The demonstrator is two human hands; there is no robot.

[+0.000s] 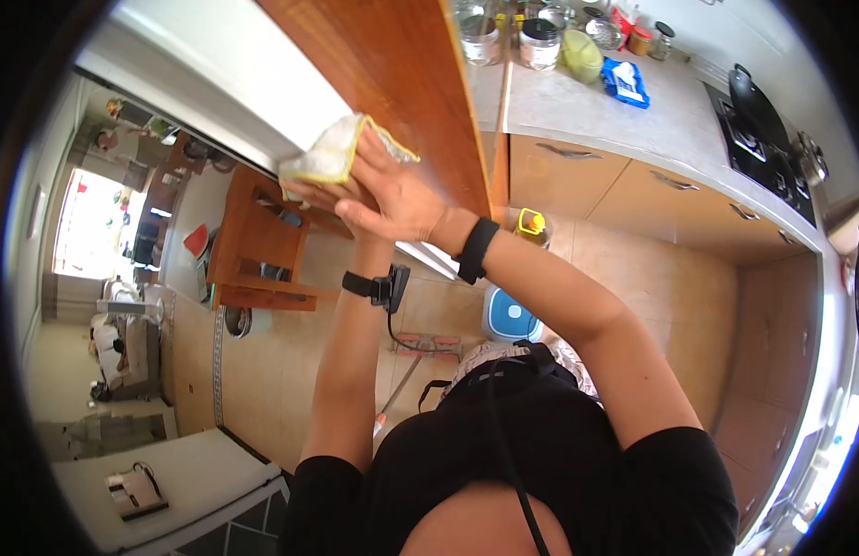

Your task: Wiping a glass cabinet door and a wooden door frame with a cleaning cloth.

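Note:
A pale cloth with yellow edging [328,149] is pressed against a brown wooden panel [394,69] and the white surface [262,76] beside it. My right hand [401,198] lies over the cloth with its fingers extended on it. Partly hidden behind that hand, my left hand [325,197] has its fingers at the lower edge of the cloth. Black bands circle both wrists, and the left one carries a small black device [396,288] with a cable.
To the right runs a counter [575,104] with jars, a blue packet [625,82] and a wok [756,104] on a hob. An oil bottle [533,226], a blue-and-white appliance [512,313] and a mop [429,345] are on the floor. Left stands a wooden chair [262,243].

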